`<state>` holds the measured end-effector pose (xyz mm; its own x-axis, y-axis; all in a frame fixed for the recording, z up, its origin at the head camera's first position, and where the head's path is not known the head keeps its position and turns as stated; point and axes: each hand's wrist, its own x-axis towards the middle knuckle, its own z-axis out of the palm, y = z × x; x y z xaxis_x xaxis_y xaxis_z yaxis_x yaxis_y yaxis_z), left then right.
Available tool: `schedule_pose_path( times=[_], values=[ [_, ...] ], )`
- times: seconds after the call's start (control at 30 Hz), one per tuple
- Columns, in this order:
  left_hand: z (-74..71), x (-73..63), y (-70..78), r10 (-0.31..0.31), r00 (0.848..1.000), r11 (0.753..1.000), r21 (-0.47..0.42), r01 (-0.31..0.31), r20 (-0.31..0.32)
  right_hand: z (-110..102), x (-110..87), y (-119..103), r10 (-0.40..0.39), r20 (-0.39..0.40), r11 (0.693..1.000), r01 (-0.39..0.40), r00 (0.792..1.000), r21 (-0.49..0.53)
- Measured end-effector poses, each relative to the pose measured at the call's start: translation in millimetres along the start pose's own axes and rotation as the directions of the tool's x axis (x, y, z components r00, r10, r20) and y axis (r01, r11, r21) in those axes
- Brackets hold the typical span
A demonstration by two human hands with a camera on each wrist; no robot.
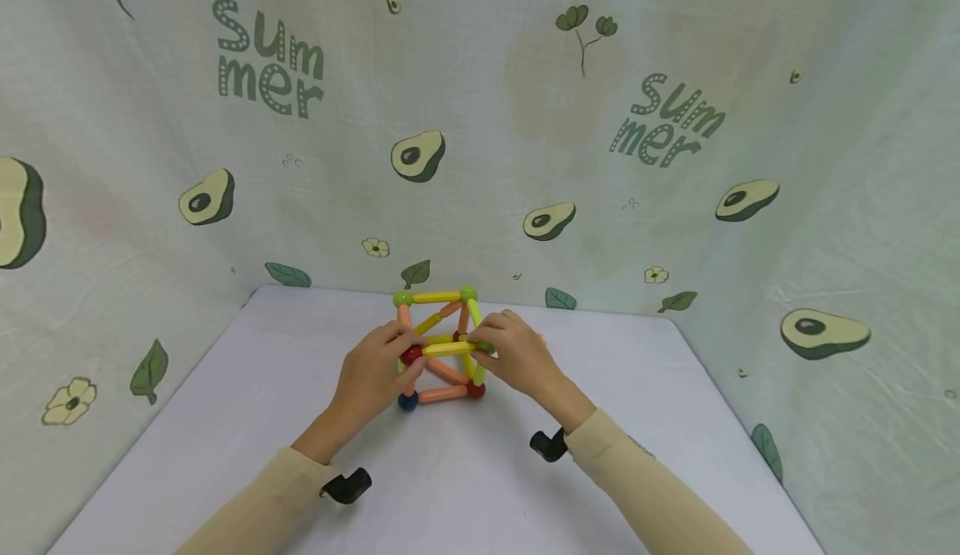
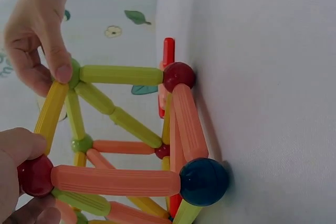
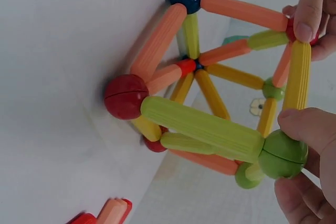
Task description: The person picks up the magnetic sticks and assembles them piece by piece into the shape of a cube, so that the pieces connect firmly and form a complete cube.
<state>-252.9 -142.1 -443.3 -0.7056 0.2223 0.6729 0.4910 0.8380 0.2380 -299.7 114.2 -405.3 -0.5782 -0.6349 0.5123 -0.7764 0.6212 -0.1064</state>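
Observation:
A box-like frame of coloured rods and balls stands on the white table. My left hand (image 1: pixel 372 372) grips the red ball (image 2: pixel 37 177) at its near upper left corner. At the near upper right corner, my right hand (image 1: pixel 519 357) pinches the green ball (image 3: pixel 283 154), its thumb by the rod's end. Between these two balls runs a yellow rod (image 1: pixel 447 348). Salmon and lime rods drop from them to a dark blue ball (image 2: pixel 205 182) and a red lower ball (image 3: pixel 126 97). Two more green balls, one of them the back left green ball (image 1: pixel 402 299), top the rear.
Loose red and salmon rods (image 3: pixel 112 212) lie on the table (image 1: pixel 630 422) behind and right of the frame, partly hidden by my right hand. A printed cloth (image 1: pixel 480 105) hangs around the table's back and sides.

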Motion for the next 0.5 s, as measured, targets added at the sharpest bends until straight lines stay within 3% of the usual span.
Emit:
schedule_pose_path(
  times=[0.13,0.27,0.37,0.5],
  values=[
    [0.1,-1.5,-3.4,0.014,1.0,1.0,-0.023,-0.014,-0.003,-6.9,-3.3,3.6,-0.001,0.014,0.999,0.0,1.0,0.05],
    [0.0,-1.1,-6.5,0.029,0.999,0.999,-0.042,-0.028,0.015,-19.1,-10.5,22.7,0.098,-0.006,0.99,-0.097,0.995,0.101],
    [-0.1,-1.6,-8.4,0.037,0.999,0.998,-0.042,-0.036,0.031,-22.8,-20.2,44.6,0.226,-0.002,0.969,-0.225,0.974,0.1],
    [-0.4,-3.4,-10.1,0.048,0.998,0.998,-0.04,-0.046,0.034,-15.3,-33.6,72.9,0.35,0.087,0.934,-0.355,0.932,0.047]
  ],
)
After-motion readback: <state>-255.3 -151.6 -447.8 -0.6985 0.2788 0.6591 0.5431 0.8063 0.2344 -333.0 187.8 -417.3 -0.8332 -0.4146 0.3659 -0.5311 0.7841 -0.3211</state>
